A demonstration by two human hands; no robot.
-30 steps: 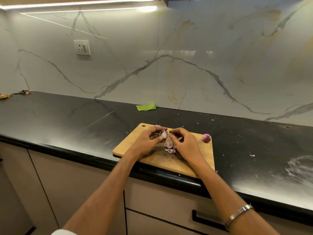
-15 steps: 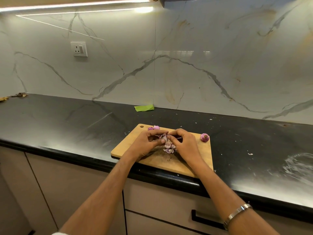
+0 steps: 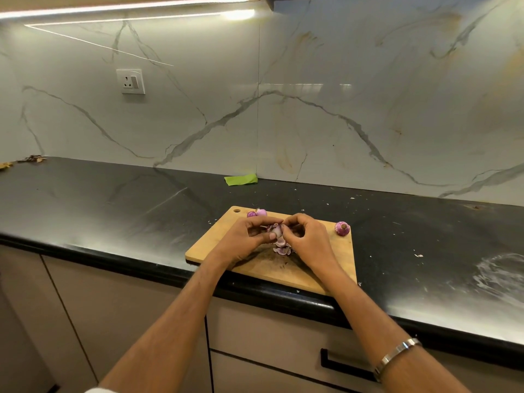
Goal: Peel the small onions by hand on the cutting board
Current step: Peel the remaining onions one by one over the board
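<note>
A wooden cutting board (image 3: 215,245) lies at the front edge of the black counter. Above its middle my left hand (image 3: 243,239) grips a small purple onion (image 3: 276,230) between thumb and fingers. My right hand (image 3: 307,239) meets it from the right and pinches the onion's skin with curled fingers. A little heap of purple peels (image 3: 282,249) sits on the board just below the hands. Two peeled onions (image 3: 256,213) rest at the board's far edge. One unpeeled onion (image 3: 342,228) stands at the far right corner.
The black counter (image 3: 113,205) runs left and right, with white specks and a smear (image 3: 502,276) at the right. A green scrap (image 3: 241,180) lies against the marble wall. A socket (image 3: 131,81) is on the wall. Drawers with a black handle (image 3: 346,364) sit below.
Both hands dropped slightly toward the board and stayed on the onion. The two peeled onions behind the left hand came into view.
</note>
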